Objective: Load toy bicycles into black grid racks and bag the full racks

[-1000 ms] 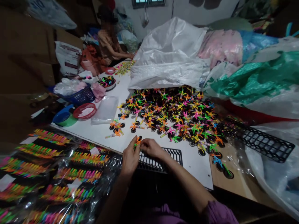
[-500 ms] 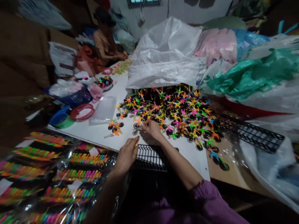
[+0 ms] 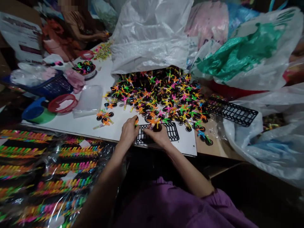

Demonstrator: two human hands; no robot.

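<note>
My left hand [image 3: 128, 131] is closed on a small orange toy piece at the left end of a black plastic grid tray [image 3: 171, 131] on the white table [image 3: 78, 125]. My right hand [image 3: 158, 134] pinches an orange toy with a black wheel [image 3: 155, 124] above the same tray. Just beyond lies a big heap of small neon toys with black wheels [image 3: 161, 95], spilling from under a white plastic bag [image 3: 152, 38]. A few loose orange toys [image 3: 104, 116] lie to the left of my hands.
A second black grid tray [image 3: 230, 110] lies at the right. Packed neon toys in clear wrap [image 3: 47, 164] fill the lower left. A blue basket [image 3: 51, 87], red dish [image 3: 63, 104], blue and green bowls [image 3: 38, 112] and clear bags [image 3: 89, 99] stand left. Another person [image 3: 80, 22] works at the far end.
My right hand reached into the heap, took an orange toy and came back to the tray beside my left hand. The camera tilted downward.
</note>
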